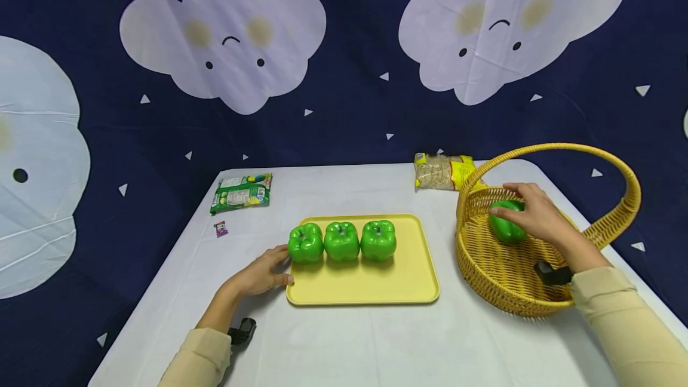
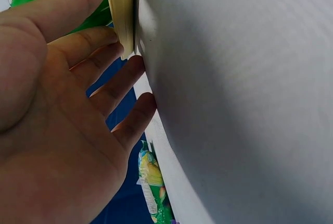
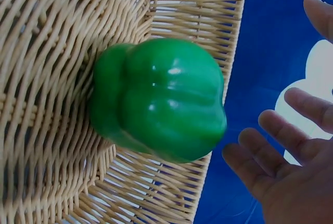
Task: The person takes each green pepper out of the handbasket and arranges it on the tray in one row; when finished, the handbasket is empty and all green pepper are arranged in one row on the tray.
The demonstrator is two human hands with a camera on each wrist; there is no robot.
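Three green bell peppers (image 1: 341,242) stand in a row on a yellow tray (image 1: 365,286). At the tray's left edge rests my left hand (image 1: 261,272), fingers extended and touching the rim; the left wrist view shows its fingers against the tray's side (image 2: 122,15). Inside the wicker basket (image 1: 486,276) on the right lies another green bell pepper (image 3: 166,99). Over that pepper hovers my right hand (image 1: 532,211). In the right wrist view the right hand's fingers (image 3: 283,130) are spread, with a gap between them and the pepper.
The basket's tall handle (image 1: 553,147) arches over the right arm. A yellow-and-clear bag (image 1: 443,172) lies behind the tray near the basket. At the back left are a green packet (image 1: 242,192) and a small purple packet (image 1: 221,229). A dark cloud-patterned cloth (image 1: 349,76) hangs behind the table.
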